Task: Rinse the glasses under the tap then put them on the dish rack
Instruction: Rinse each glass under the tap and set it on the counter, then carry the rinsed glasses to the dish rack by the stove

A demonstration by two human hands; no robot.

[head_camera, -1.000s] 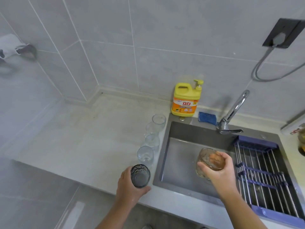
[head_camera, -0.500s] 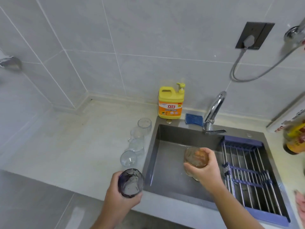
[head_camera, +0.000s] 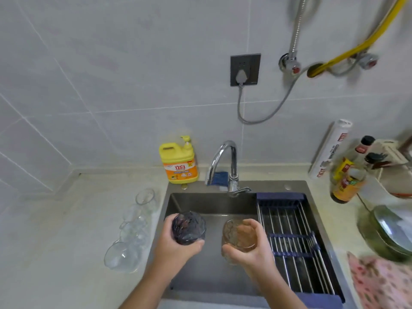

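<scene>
My left hand [head_camera: 172, 249] grips a dark grey patterned glass [head_camera: 188, 227] over the left part of the sink [head_camera: 214, 202]. My right hand [head_camera: 252, 250] grips an amber glass [head_camera: 237, 234] beside it, over the sink's middle. Both glasses are held side by side below and in front of the chrome tap [head_camera: 225, 162]; no water runs from it. The dish rack [head_camera: 292, 239], steel rods with blue bars, spans the sink's right side with nothing on it. Several clear glasses [head_camera: 131, 230] stand in a row on the counter left of the sink.
A yellow detergent bottle [head_camera: 179, 162] and a blue sponge [head_camera: 219, 178] sit behind the sink. Sauce bottles [head_camera: 347, 175], a white roll [head_camera: 330, 150], a pan with a lid [head_camera: 390, 233] and a pink cloth [head_camera: 383, 284] crowd the counter on the right.
My left hand has carried the dark glass from above the counter edge to over the sink, beside the amber glass. The view has swung to the right and up.
</scene>
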